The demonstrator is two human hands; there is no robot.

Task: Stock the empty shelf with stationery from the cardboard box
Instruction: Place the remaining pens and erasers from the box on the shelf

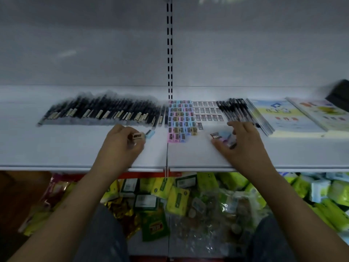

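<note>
Left hand [126, 138] pinched a small brown plastic sharpener [136, 136]; right hand [240, 138] curled round several pastel erasers [222, 136] on the white metal shelf [75, 148]. Between both hands lay the colourful sharpener grid [180, 121]; new pieces probably should be butted squarely against its nearest row.

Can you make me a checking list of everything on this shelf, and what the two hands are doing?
Surface: white shelf, pale and flat.
Job's things: row of dark pens at left; colourful sharpeners in columns mid-shelf; erasers in rows beside them; more pens; booklets at right.
Clutter: dark object at far right, blurred.
Grippers: left hand holds small pieces; right hand grips a few small pieces.
Cables: nothing seen.
Surroundings: green and yellow packets on the level below; slotted upright behind.
</note>
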